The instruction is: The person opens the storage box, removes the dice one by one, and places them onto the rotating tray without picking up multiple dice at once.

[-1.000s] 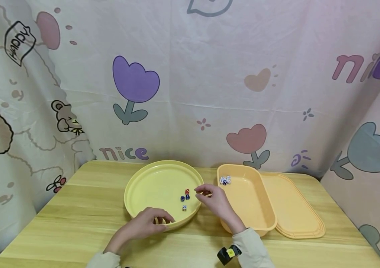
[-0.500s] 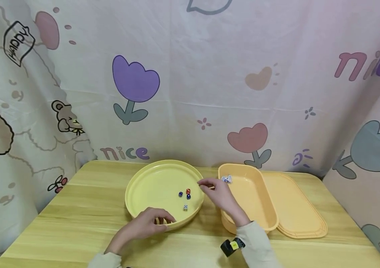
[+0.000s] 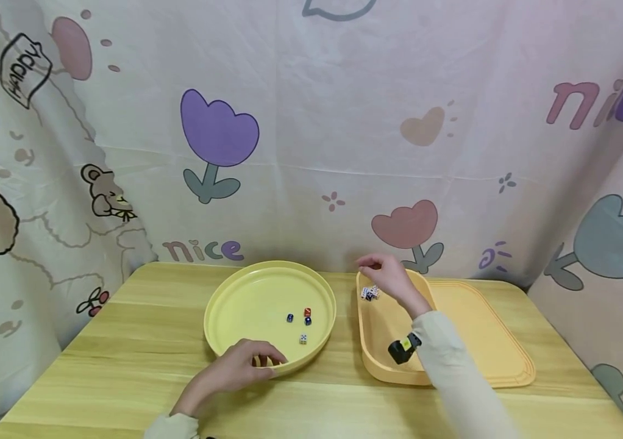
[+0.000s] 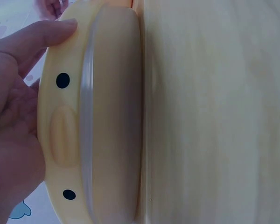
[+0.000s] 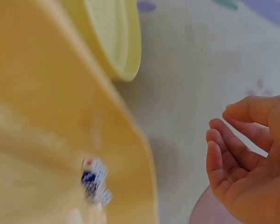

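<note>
My left hand [image 3: 245,366] grips the near rim of a round yellow tray [image 3: 218,299]. Its thumb [image 4: 60,30] lies on the outer wall in the left wrist view, beside a black dot and a raised oval, while the other fingers reach inside. On the tray's right half lie a red die [image 3: 307,312], two blue dice [image 3: 290,318] and a white die [image 3: 303,339]. Over the far end of the orange bin [image 3: 369,360] hovers my right hand [image 3: 388,277], holding nothing, its fingers [image 5: 224,149] loosely bent. Beneath it, white and blue dice [image 3: 369,293] cluster in the bin's far left corner.
A flat orange lid [image 3: 487,329] lies to the right of the bin, partly behind the right sleeve. The wooden table [image 3: 103,366] ends against a printed curtain [image 3: 300,122] at the back and sides. A narrow gap separates tray and bin.
My right hand has moved from the tray's right edge rightward and up, over the bin's far end. One blue die has shifted left, away from the others. The left hand stays put.
</note>
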{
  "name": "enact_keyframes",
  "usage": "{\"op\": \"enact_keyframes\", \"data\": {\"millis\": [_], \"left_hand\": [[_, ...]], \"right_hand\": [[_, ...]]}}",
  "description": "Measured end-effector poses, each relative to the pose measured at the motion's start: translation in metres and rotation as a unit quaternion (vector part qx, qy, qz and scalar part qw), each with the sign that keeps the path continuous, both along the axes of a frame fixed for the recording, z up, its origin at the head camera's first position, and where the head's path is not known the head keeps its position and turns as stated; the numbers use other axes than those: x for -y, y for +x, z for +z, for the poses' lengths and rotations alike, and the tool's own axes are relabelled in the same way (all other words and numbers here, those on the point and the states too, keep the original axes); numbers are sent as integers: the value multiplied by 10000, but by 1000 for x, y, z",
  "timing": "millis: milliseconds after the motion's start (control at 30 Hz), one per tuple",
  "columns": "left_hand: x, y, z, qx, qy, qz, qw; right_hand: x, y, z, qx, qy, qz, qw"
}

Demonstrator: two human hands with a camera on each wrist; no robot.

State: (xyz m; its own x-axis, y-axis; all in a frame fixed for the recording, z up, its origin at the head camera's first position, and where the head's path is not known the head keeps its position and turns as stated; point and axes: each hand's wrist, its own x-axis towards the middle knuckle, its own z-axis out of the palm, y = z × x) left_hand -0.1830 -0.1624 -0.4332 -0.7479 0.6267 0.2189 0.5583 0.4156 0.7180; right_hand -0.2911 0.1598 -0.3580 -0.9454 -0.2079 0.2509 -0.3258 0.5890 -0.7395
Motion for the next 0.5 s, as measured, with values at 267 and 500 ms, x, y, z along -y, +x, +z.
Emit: {"op": "enact_keyframes", "data": {"millis": [267, 500], "left_hand": [[0, 1, 0, 81, 16, 33, 10000], [-1, 1, -1, 123, -36, 88, 9999]], "right_hand": [[-23, -18, -21, 390, -262, -302, 9984], [-33, -21, -37, 726, -517, -519, 9947]]}}
